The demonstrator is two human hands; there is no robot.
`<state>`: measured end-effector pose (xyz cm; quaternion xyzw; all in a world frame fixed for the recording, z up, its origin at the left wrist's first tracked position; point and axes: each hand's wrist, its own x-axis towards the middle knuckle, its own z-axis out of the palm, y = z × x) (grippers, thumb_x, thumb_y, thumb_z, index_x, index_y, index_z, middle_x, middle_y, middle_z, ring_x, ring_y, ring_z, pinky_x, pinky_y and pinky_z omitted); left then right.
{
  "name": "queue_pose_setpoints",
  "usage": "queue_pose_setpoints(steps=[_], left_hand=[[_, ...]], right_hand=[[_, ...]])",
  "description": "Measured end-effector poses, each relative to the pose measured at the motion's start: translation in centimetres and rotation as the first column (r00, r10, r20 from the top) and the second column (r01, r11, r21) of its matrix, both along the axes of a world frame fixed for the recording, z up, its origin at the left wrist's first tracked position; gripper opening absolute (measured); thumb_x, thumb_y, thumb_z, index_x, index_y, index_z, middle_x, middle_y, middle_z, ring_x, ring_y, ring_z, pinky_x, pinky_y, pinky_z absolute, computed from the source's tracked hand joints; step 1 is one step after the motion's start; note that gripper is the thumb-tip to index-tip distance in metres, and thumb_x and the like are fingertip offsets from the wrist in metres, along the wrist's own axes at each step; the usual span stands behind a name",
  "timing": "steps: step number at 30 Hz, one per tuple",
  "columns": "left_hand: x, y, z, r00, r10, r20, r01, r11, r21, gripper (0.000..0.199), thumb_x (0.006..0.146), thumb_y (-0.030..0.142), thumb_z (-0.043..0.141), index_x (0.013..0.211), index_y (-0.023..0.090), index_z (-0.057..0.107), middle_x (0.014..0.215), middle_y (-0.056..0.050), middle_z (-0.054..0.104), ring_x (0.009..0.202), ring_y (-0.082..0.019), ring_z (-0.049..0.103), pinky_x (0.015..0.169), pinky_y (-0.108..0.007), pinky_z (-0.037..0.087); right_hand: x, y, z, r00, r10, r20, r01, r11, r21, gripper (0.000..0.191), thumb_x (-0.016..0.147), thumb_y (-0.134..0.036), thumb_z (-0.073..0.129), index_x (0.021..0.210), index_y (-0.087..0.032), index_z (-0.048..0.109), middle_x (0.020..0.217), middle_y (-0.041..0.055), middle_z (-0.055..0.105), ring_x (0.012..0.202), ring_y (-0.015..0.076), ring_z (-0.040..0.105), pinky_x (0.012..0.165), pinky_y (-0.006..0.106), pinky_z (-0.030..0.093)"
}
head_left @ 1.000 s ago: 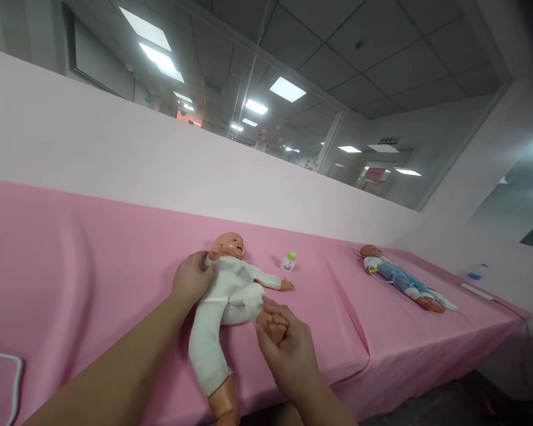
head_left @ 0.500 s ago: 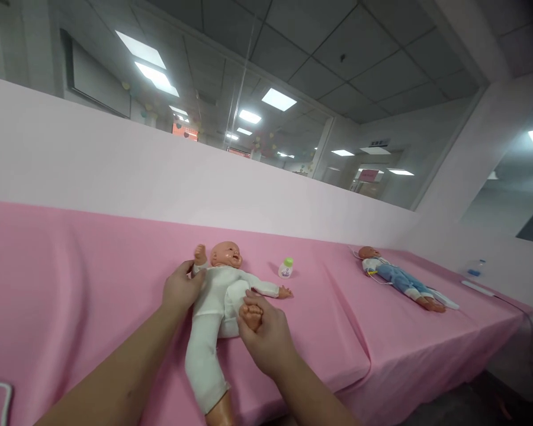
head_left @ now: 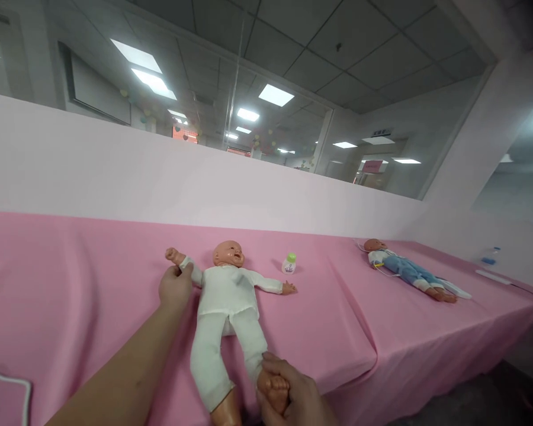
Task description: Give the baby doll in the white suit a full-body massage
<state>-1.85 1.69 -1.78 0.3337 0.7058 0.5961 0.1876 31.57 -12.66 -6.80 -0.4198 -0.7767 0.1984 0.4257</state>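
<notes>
A: So your surface is one long spread of pink cloth (head_left: 128,254), with a fold running down toward the near edge right of the middle and a softer ridge on the left.

B: Yep, and your baby doll (head_left: 228,290) in white lies on its back around the middle of it. Your left hand (head_left: 176,288) is pinching the sleeve (head_left: 196,276) of its left-side arm, and your right hand (head_left: 295,387) is wrapped round the foot (head_left: 278,387) on the right, toes poking out.

A: You've also got a little green-capped bottle (head_left: 289,264) standing just past the doll's other arm. Farther right, a second doll (head_left: 400,269) in blue trousers, thin white tubing looped by it.

B: Plus a white cable (head_left: 9,377) at your near left.

A: Behind all that it's a plain white wall (head_left: 115,171) topped by a big window (head_left: 293,133).

B: Through your glass: bright ceiling panels (head_left: 276,94), grey ceiling tiles (head_left: 382,65), a framed board (head_left: 100,86) on the left, a pink sign (head_left: 372,167) on the right.
</notes>
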Motion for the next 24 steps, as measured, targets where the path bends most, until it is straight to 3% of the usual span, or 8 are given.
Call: queue_pose_setpoints(steps=[3,6,9,11,14,16,20,24], left_hand=[[0.9,-0.2,0.4,0.979,-0.103,-0.178,0.104,0.995,-0.006,0.028,0.087,0.052,0.062,0.090,0.024,0.064,0.085,-0.004,0.073,0.077,-0.025,0.068,0.064,-0.033,0.046],[2.0,-0.2,0.6,0.831,-0.256,-0.493,0.264,0.963,-0.056,0.031,0.086,0.038,0.063,0.113,0.025,0.071,0.110,-0.006,0.077,0.100,-0.027,0.070,0.081,-0.034,0.049],[2.9,0.0,0.6,0.642,-0.358,-0.678,0.360,0.921,-0.146,0.045,0.087,0.025,0.056,0.129,0.024,0.070,0.130,-0.008,0.071,0.120,-0.028,0.064,0.097,-0.036,0.048],[3.1,0.1,0.5,0.588,-0.392,-0.707,0.368,0.909,-0.197,0.050,0.088,0.023,0.052,0.135,0.023,0.068,0.136,-0.009,0.068,0.123,-0.028,0.062,0.101,-0.037,0.047],[3.1,0.1,0.4,0.600,-0.420,-0.681,0.383,0.898,-0.217,0.051,0.087,0.022,0.053,0.137,0.023,0.066,0.138,-0.010,0.066,0.126,-0.028,0.060,0.103,-0.038,0.046],[2.9,0.0,0.4,0.634,-0.422,-0.648,0.389,0.898,-0.204,0.051,0.087,0.024,0.055,0.137,0.022,0.066,0.140,-0.010,0.065,0.127,-0.029,0.059,0.104,-0.038,0.046],[2.6,0.2,0.3,0.722,-0.363,-0.589,0.330,0.929,-0.168,0.048,0.091,0.034,0.055,0.136,0.020,0.063,0.141,-0.014,0.063,0.128,-0.032,0.058,0.105,-0.041,0.045],[1.3,0.6,0.4,0.850,-0.287,-0.441,0.245,0.958,-0.152,0.037,0.095,0.043,0.051,0.120,0.020,0.066,0.118,-0.014,0.072,0.110,-0.033,0.067,0.089,-0.041,0.050]], right_hand=[[-1.3,0.6,3.2,0.996,0.024,-0.083,-0.023,1.000,0.007,0.036,0.083,-0.027,0.074,0.119,-0.020,0.074,0.126,0.0133,0.076,0.114,0.0292,0.075,0.102,0.037,0.061],[-3.0,2.5,6.2,0.986,-0.001,-0.166,-0.001,1.000,-0.013,0.033,0.087,-0.031,0.072,0.119,-0.021,0.073,0.128,0.0130,0.075,0.117,0.0288,0.074,0.105,0.041,0.059],[-5.3,6.0,7.2,0.982,0.020,-0.189,-0.034,0.997,-0.067,0.035,0.084,-0.030,0.073,0.119,-0.022,0.073,0.134,0.0127,0.072,0.119,0.0287,0.073,0.107,0.044,0.058],[-6.7,8.6,6.8,0.976,0.018,-0.215,-0.045,0.992,-0.118,0.036,0.082,-0.029,0.074,0.117,-0.021,0.073,0.135,0.0123,0.072,0.121,0.0287,0.071,0.109,0.045,0.056],[-8.1,11.1,5.8,0.956,-0.028,-0.292,-0.027,0.982,-0.185,0.035,0.081,-0.028,0.073,0.114,-0.019,0.073,0.128,0.0114,0.075,0.117,0.0275,0.073,0.106,0.045,0.057],[-8.3,11.1,5.4,0.954,-0.024,-0.299,-0.030,0.984,-0.176,0.035,0.082,-0.028,0.073,0.115,-0.020,0.073,0.130,0.0111,0.074,0.119,0.0273,0.072,0.107,0.044,0.056],[-6.6,7.9,5.7,0.972,-0.018,-0.235,-0.011,0.992,-0.123,0.038,0.083,-0.029,0.073,0.120,-0.021,0.073,0.138,0.0119,0.070,0.128,0.0289,0.067,0.112,0.045,0.053],[-3.2,3.9,5.5,0.981,-0.040,-0.189,0.030,0.998,-0.056,0.036,0.085,-0.030,0.074,0.120,-0.022,0.072,0.137,0.0132,0.070,0.126,0.0293,0.068,0.110,0.044,0.056]])
